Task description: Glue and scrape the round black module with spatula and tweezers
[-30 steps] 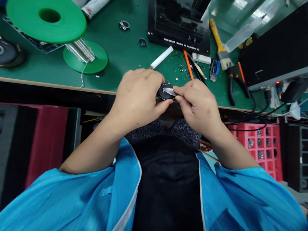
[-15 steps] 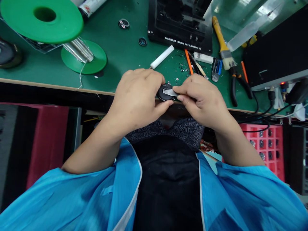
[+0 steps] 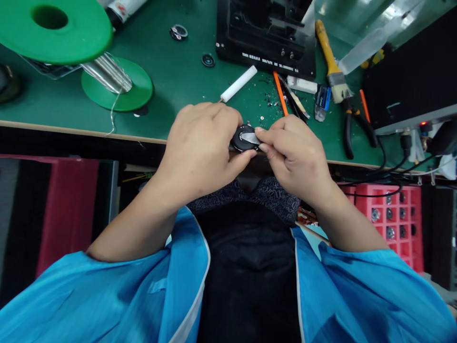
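Note:
My left hand is closed around a small round black part, holding it by the rim between thumb and fingers just off the bench's front edge. Pinched in my right hand is a thin flat metal blade, its pointed end lying over the face of the black part. Whether the tip presses in or only rests there, I cannot tell. Beyond my left hand, a white-handled tool lies on the bench, its thin metal end partly hidden behind the fingers.
The green bench carries a solder wire spool, a loose round part, a black fixture, a brush, pliers and small debris. A pink compartment tray with round parts sits below at right.
The blade has turned slightly and its flat side shows more over the black part. Both hands keep their grip. The whole view has shifted a little.

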Motion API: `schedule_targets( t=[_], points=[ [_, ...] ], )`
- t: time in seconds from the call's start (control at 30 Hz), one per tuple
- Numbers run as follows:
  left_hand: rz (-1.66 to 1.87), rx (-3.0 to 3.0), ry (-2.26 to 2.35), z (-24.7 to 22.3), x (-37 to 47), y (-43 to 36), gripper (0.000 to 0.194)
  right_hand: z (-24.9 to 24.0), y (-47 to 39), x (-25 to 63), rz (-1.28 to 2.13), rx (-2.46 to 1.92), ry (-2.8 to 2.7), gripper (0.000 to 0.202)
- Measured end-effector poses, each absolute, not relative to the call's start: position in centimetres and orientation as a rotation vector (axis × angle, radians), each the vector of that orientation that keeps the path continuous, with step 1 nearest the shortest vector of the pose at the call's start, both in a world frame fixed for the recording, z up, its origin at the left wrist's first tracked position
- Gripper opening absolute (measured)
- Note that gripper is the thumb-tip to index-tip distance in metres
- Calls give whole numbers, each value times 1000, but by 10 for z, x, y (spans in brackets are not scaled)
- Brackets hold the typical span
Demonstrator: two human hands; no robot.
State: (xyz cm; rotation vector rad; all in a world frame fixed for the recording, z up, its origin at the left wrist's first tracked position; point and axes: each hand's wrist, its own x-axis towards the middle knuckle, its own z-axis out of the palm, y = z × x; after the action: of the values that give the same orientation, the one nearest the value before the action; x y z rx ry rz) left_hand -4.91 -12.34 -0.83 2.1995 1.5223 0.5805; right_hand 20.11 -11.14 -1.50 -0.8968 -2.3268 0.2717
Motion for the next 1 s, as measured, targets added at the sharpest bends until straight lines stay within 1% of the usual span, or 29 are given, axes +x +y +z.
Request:
schedule_targets(
  t=[0.1,0.2,0.33,0.47,0.67,0.87,1.0],
  points=[
    [585,2203,1523,-8,-50,-123,30,-14,-122,194,271,-980,-2307,27],
    [612,2155,1511,-7,-49,-124,29,-14,-132,187,243,-1063,-2269,32],
    [579,2202,1536,-7,-46,-124,33,-15,-138,181,171,-1137,-2263,37],
    [634,2159,1511,-9,-48,-122,31,-12,-136,181,151,-1157,-2298,39],
    [721,2112,1454,-14,-51,-119,35,-10,-136,184,196,-1164,-2325,38],
    [741,2019,1454,-14,-50,-117,42,-11,-142,179,62,-1227,-2343,43],
    [763,1963,1437,-15,-49,-116,44,-10,-142,180,54,-1208,-2340,42]
  ],
)
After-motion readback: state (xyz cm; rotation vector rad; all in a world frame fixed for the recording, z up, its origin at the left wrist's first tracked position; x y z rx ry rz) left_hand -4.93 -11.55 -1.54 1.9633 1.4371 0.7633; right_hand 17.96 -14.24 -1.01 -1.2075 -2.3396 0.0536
